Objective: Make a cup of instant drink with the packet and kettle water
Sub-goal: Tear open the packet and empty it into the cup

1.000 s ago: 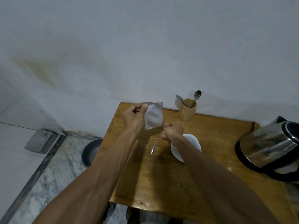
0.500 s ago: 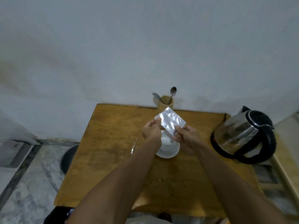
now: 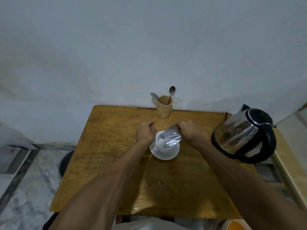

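A white cup (image 3: 160,146) stands on a white saucer (image 3: 166,156) in the middle of the wooden table (image 3: 113,130). My right hand (image 3: 189,132) pinches a silver packet (image 3: 172,139) by its upper end and holds it tilted, with its lower end over the cup's mouth. My left hand (image 3: 145,134) is curled shut against the cup's left rim; I cannot tell whether it grips the cup. A steel and black kettle (image 3: 240,135) sits at the table's right edge, right of my right forearm.
A wooden holder (image 3: 164,109) with two spoons (image 3: 172,90) stands at the table's back edge by the wall. A dark round pan (image 3: 65,163) lies on the marble floor left of the table. A pale counter edge (image 3: 292,163) runs along the right.
Both hands dropped from in front of the holder to the cup. The left hand let go of the packet; the right hand tipped it over the cup. My view shifted right.
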